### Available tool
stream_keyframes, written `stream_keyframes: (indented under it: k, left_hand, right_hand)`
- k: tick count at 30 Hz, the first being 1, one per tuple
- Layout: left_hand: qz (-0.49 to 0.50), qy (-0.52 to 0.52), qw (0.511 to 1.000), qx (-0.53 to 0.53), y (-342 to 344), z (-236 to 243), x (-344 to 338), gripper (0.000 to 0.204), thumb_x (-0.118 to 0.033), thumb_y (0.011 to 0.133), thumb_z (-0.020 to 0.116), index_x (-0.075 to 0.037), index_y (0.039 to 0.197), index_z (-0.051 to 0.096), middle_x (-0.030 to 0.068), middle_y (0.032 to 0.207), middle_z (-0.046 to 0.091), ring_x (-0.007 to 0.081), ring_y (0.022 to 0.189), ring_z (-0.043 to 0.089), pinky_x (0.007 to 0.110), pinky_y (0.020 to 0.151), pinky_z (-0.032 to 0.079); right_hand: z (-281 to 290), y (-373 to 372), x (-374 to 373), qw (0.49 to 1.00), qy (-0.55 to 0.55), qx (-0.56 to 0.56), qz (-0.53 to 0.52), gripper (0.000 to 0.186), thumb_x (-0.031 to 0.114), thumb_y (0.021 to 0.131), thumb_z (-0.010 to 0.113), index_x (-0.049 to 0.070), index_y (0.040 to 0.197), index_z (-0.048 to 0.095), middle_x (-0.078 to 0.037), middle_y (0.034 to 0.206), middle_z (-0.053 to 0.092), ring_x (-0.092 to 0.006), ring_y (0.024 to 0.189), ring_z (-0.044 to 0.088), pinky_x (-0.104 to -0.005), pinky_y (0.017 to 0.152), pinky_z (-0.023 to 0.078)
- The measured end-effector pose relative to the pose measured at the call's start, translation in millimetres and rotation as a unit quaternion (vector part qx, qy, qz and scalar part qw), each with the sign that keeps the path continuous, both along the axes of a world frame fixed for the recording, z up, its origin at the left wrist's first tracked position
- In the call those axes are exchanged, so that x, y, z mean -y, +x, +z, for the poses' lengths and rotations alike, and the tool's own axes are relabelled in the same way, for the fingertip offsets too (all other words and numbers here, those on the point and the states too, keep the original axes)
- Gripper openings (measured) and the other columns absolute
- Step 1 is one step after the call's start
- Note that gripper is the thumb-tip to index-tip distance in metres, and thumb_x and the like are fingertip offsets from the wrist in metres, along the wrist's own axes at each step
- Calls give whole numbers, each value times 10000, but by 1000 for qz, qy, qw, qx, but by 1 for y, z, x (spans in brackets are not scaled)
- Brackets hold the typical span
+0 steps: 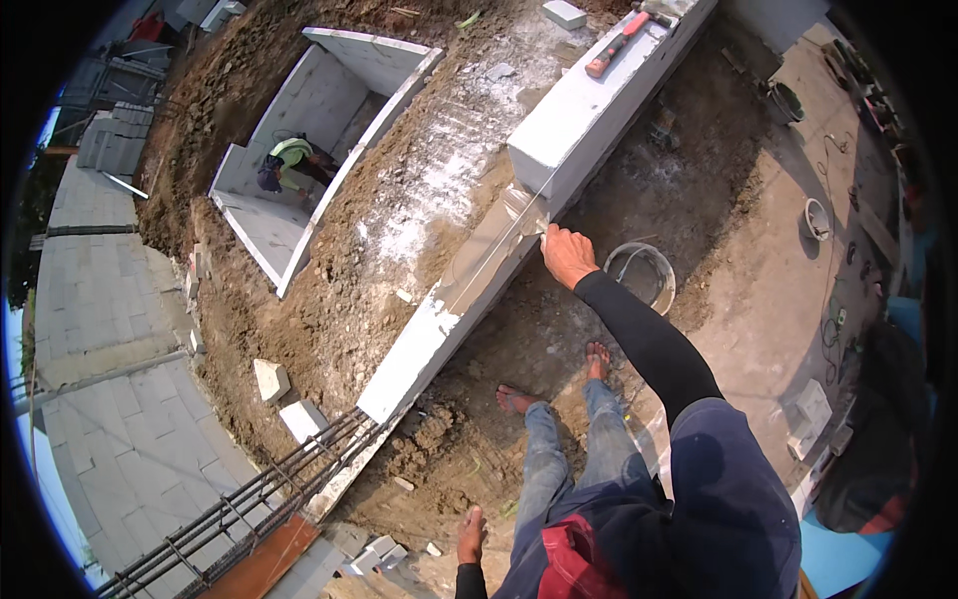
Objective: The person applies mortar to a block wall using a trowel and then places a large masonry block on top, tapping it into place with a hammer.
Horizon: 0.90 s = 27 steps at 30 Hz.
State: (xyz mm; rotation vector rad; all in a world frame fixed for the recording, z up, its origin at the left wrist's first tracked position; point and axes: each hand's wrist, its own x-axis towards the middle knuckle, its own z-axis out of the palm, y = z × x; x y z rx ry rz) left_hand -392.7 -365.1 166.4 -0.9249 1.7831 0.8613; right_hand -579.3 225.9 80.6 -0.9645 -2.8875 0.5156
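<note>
Right hand [570, 257]: clenched around a small, mostly hidden metal trowel [540, 230], at the wet grey mortar strip [481, 258] atop a low white wall [407, 364]. Left hand [471, 536]: hangs low, relaxed and released. Round whitish bucket [664, 293]: stands near the right hand. Red-and-black hand tool [619, 45]: lies on the raised white block [567, 122].

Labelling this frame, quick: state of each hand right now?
Left hand: loosely open, nothing visible in it.
Right hand: closed, holding a trowel-like tool, partly hidden.
</note>
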Motion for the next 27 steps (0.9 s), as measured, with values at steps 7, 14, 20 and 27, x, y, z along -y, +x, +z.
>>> stream_keyframes:
  k: [7, 14, 20, 27]
  left_hand:
    - [-21, -21, 999, 18, 10, -8, 17, 771, -566, 922, 633, -1, 1429, 498, 136, 1345, 586, 264, 1201, 587, 378, 881, 492]
    - [-30, 13, 999, 3, 3, -22, 42, 802, -565, 936, 614, -19, 1493, 428, 171, 1452, 519, 316, 1307, 534, 440, 1032, 451]
    - [-9, 26, 1000, -8, -8, -12, 33, 811, -563, 941, 602, -20, 1510, 405, 153, 1496, 485, 322, 1340, 499, 445, 1042, 440]
    - [-14, 35, 998, 48, 14, -21, 53, 864, -572, 939, 600, -3, 1529, 327, 138, 1551, 418, 326, 1390, 456, 455, 1074, 403]
  right_hand:
    - [7, 25, 33, 975, -167, 41, -142, 368, 318, 1007, 500, -32, 995, 612, -284, 897, 705, -474, 856, 691, -558, 781, 540]
    - [21, 16, 53, 965, -247, -5, -89, 409, 337, 1014, 484, -53, 1048, 603, -328, 917, 683, -520, 885, 659, -576, 803, 519]
    - [-8, 11, 19, 975, -210, 10, -66, 412, 330, 1014, 477, -59, 1002, 611, -327, 904, 682, -516, 880, 660, -580, 798, 514]
    - [4, 15, 7, 976, -199, -9, -82, 408, 321, 1026, 435, -49, 1013, 606, -336, 895, 669, -528, 883, 639, -589, 798, 498]
